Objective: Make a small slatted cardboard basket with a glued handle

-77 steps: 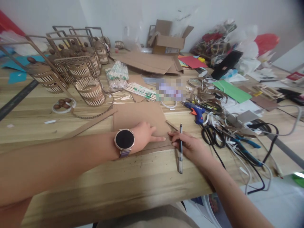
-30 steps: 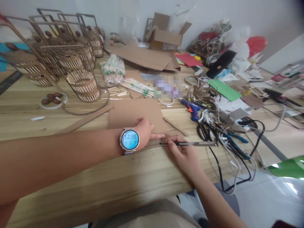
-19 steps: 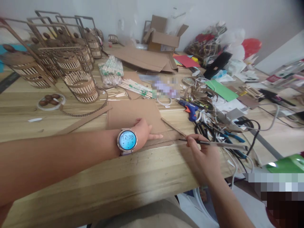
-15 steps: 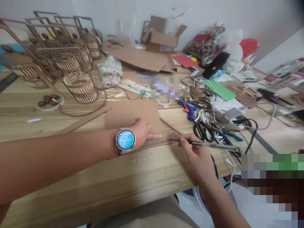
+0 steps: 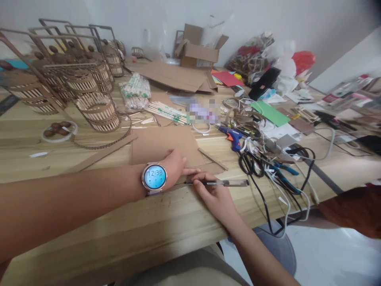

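Note:
My left hand (image 5: 175, 169), with a round watch (image 5: 154, 177) on its wrist, presses on a flat piece of cardboard (image 5: 163, 141), its index finger stretched to the right. A pen (image 5: 229, 183) is pinched in my right hand (image 5: 212, 194), its dark tip pointing left near the front edge of the cardboard, close below my left fingertip. One narrow cardboard strip (image 5: 212, 159) lies at the right side of the sheet. Another strip (image 5: 104, 153) lies to the left, behind my left forearm.
Slatted baskets (image 5: 98, 113) with tall handles stand at the left. Wooden sticks (image 5: 166, 112), a blue glue gun (image 5: 233, 139), black scissors (image 5: 251, 163), pliers (image 5: 285, 176) and cables lie behind and right. An open box (image 5: 199, 53) stands at the back.
My right hand has moved left with the pen, from the cardboard's right corner to beside my left index finger. The view has shifted slightly.

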{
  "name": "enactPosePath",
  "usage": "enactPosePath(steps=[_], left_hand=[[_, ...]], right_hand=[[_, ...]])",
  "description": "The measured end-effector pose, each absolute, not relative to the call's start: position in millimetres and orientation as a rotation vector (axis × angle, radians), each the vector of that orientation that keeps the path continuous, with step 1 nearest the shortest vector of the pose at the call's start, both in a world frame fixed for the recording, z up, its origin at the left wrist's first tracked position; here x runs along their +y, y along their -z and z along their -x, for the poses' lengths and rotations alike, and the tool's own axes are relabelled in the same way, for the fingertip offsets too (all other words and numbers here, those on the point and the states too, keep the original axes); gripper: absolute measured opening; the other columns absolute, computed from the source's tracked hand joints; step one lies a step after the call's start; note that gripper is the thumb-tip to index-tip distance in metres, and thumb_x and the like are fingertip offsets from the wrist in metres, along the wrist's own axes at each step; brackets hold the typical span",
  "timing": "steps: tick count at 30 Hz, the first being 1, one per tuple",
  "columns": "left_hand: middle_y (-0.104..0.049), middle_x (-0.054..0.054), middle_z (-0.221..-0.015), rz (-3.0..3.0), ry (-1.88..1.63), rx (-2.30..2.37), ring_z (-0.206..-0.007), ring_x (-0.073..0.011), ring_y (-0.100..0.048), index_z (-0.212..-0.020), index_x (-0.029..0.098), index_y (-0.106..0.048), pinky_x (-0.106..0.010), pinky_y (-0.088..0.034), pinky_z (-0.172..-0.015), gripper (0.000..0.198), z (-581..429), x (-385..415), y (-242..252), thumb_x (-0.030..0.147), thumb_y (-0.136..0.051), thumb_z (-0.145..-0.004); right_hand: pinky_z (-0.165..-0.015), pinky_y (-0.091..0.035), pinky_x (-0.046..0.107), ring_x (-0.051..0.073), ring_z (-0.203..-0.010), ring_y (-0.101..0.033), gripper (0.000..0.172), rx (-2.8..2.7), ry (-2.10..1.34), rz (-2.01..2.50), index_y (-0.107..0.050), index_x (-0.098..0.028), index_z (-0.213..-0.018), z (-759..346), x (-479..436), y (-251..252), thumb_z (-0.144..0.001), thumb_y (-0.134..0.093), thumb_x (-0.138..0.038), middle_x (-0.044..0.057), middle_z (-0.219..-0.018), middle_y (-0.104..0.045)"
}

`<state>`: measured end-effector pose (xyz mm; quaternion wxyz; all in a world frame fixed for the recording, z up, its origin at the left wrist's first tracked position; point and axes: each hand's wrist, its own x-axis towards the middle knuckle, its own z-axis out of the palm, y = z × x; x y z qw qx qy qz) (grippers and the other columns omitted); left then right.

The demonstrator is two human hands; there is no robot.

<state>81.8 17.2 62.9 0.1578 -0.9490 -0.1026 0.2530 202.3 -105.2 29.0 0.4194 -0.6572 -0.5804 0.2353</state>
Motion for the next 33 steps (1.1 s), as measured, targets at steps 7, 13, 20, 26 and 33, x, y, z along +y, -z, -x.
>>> enactPosePath(steps=[7,13,20,26,33], left_hand=[[-0.064,-0.009,-0.107,2.684,-0.686,-0.26,-0.073,-0.0249,-0.057,-0.154,0.049,-0.012,-0.039,-0.041,-0.068,0.111,-80.6,18.9,-59.5,0.013,-0.073,-0.069],[-0.064,-0.01,-0.111,2.658,-0.765,-0.268,-0.075,-0.0266,-0.06,-0.154,0.048,-0.009,-0.039,-0.04,-0.069,0.116,-80.9,17.4,-63.2,0.018,-0.077,-0.065],[-0.067,-0.009,-0.107,2.762,-0.559,-0.273,-0.08,-0.0248,-0.064,-0.15,0.049,-0.029,-0.035,-0.039,-0.07,0.097,-75.0,22.4,-54.4,0.01,-0.07,-0.07],[-0.061,-0.01,-0.124,2.852,-0.57,-0.008,-0.097,-0.0281,-0.061,-0.153,0.04,-0.025,-0.032,-0.041,-0.075,0.124,-61.2,38.2,-63.6,0.017,-0.089,-0.051],[-0.052,-0.012,-0.137,2.933,-0.606,0.041,-0.11,-0.0319,-0.057,-0.152,0.042,-0.025,-0.036,-0.043,-0.082,0.133,-55.5,51.2,-70.6,0.026,-0.097,-0.041]], right_hand=[[-0.065,-0.049,0.031,0.022,-0.07,-0.065,0.02,-1.329,-0.355,1.906,-0.065,-0.022,-0.078,-252.7,-117.0,-31.1,-0.087,-0.054,-0.036,0.002,-0.071,-0.071],[-0.067,-0.052,0.035,0.024,-0.075,-0.068,0.024,-1.285,-0.076,1.957,-0.067,-0.023,-0.083,-272.7,-128.3,-37.6,-0.089,-0.052,-0.04,0.006,-0.077,-0.073],[-0.095,-0.051,0.045,0.026,-0.096,-0.07,0.026,-1.712,-0.107,1.878,-0.068,-0.026,-0.11,-244.7,-118.1,-27.0,-0.095,-0.046,-0.026,0.007,-0.104,-0.077],[-0.103,-0.047,0.047,0.025,-0.095,-0.071,0.027,-1.774,-0.024,1.865,-0.068,-0.023,-0.109,-248.1,-116.5,-17.5,-0.096,-0.044,-0.025,0.008,-0.105,-0.077],[-0.094,-0.052,0.047,0.028,-0.1,-0.07,0.029,-1.488,-0.047,1.926,-0.067,-0.02,-0.109,-248.7,-119.9,-23.0,-0.092,-0.048,-0.034,0.01,-0.103,-0.077]])
